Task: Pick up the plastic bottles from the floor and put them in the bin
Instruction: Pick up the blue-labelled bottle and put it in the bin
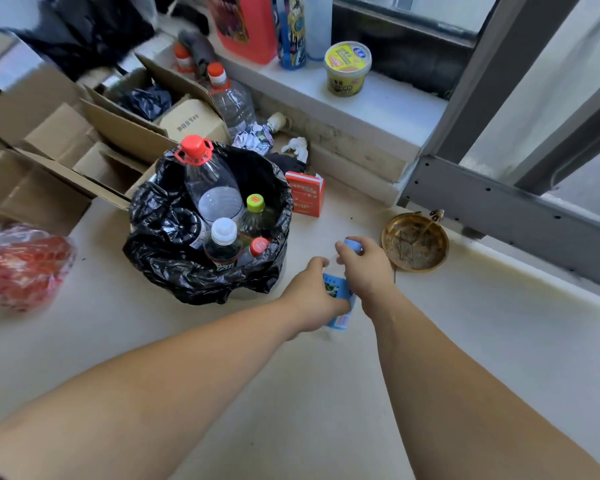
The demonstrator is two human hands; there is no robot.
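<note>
A bin lined with a black bag stands on the pale floor and holds several plastic bottles, among them a big clear one with a red cap. Just right of the bin, both my hands grip one small bottle with a blue label and a blue cap. My left hand wraps its body from the left. My right hand closes on its top near the cap. Most of the bottle is hidden by my fingers. A clear bottle with an orange cap stands behind the bin by the boxes.
Open cardboard boxes crowd the left. A red plastic bag lies at far left. A small red box and crumpled paper sit behind the bin. A brass dish lies to the right under the window ledge with containers.
</note>
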